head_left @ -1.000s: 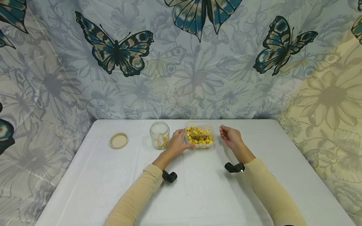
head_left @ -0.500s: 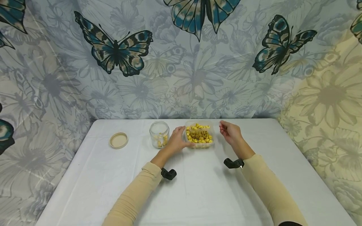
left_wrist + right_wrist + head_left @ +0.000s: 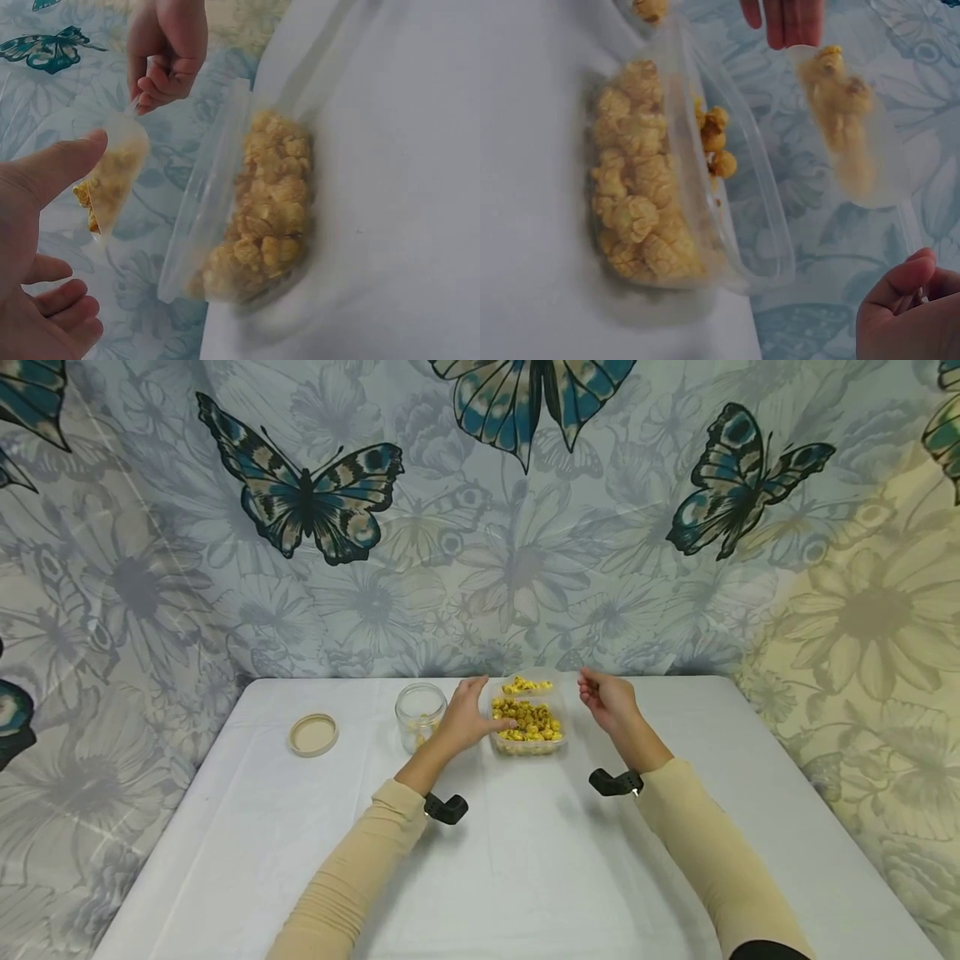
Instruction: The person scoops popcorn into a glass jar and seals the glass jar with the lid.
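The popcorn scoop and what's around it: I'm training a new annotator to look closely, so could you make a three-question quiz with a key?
1. Which hand holds the clear scoop?
2. True or false: the clear jar is covered.
3. Where is the scoop?
A) inside the jar
B) raised above the tub
C) flat on the table

Key:
1. The right hand.
2. False: the jar is open, and a round lid lies on the table to its left.
3. B
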A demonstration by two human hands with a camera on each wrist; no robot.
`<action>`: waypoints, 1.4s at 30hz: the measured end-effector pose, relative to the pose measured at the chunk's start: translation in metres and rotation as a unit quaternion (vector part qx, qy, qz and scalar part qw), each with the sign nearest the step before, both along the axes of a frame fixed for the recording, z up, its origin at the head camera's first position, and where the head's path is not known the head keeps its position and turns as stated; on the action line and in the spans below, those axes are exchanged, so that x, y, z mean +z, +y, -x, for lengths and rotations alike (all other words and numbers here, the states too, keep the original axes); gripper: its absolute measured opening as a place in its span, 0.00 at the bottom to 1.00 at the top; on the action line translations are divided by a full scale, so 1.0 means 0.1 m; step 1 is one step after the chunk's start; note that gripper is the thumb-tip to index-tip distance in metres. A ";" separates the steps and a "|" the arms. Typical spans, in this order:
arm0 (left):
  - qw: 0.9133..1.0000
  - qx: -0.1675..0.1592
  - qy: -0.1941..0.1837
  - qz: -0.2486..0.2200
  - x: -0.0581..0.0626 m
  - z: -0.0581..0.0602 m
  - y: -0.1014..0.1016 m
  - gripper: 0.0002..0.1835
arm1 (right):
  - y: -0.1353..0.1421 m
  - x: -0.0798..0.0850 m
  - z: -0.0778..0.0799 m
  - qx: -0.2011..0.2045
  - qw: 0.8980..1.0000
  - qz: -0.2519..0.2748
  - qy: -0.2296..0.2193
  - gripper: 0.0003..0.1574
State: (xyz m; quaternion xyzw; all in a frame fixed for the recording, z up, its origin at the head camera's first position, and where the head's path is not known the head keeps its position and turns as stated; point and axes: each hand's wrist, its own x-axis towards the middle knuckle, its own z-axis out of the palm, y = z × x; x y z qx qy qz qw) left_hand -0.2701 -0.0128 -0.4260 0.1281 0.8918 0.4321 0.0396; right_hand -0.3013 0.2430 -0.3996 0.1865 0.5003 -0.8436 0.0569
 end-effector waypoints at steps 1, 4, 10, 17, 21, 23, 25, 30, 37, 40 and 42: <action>1.000 0.001 0.003 -0.001 0.01 0.00 0.00 0.53 | 0.00 0.01 0.00 -0.001 1.000 0.000 0.002 0.10; 1.000 0.003 0.010 -0.003 0.05 0.01 -0.02 0.52 | -0.02 0.04 0.01 0.000 1.000 -0.003 0.004 0.11; 1.000 0.001 0.022 0.006 0.15 0.04 -0.07 0.53 | -0.07 0.12 0.01 0.017 1.000 -0.006 0.015 0.06; 1.000 0.004 0.010 0.005 0.23 0.08 -0.16 0.51 | -0.14 0.20 0.05 0.030 0.999 0.000 0.027 0.05; 1.000 0.008 0.028 0.007 0.27 0.09 -0.23 0.49 | -0.20 0.23 0.10 0.031 0.999 0.000 0.024 0.05; 0.999 0.007 0.036 0.014 0.29 0.08 -0.26 0.50 | -0.23 0.25 0.11 0.030 0.999 -0.005 0.024 0.05; 0.999 0.010 0.040 0.019 0.31 0.08 -0.28 0.50 | -0.26 0.27 0.13 0.033 0.999 -0.006 0.024 0.05; 0.999 0.024 0.038 0.029 0.35 0.08 -0.34 0.52 | -0.32 0.31 0.15 0.042 0.999 0.002 0.028 0.05; 0.998 0.031 0.033 0.041 0.37 0.09 -0.39 0.53 | -0.39 0.34 0.14 0.043 0.998 -0.004 0.035 0.06; 0.998 0.033 0.034 0.044 0.36 0.10 -0.43 0.52 | -0.42 0.35 0.15 0.047 0.998 -0.005 0.041 0.06; 0.997 0.035 0.038 0.048 0.35 0.10 -0.46 0.52 | -0.45 0.36 0.16 0.050 0.998 -0.005 0.044 0.08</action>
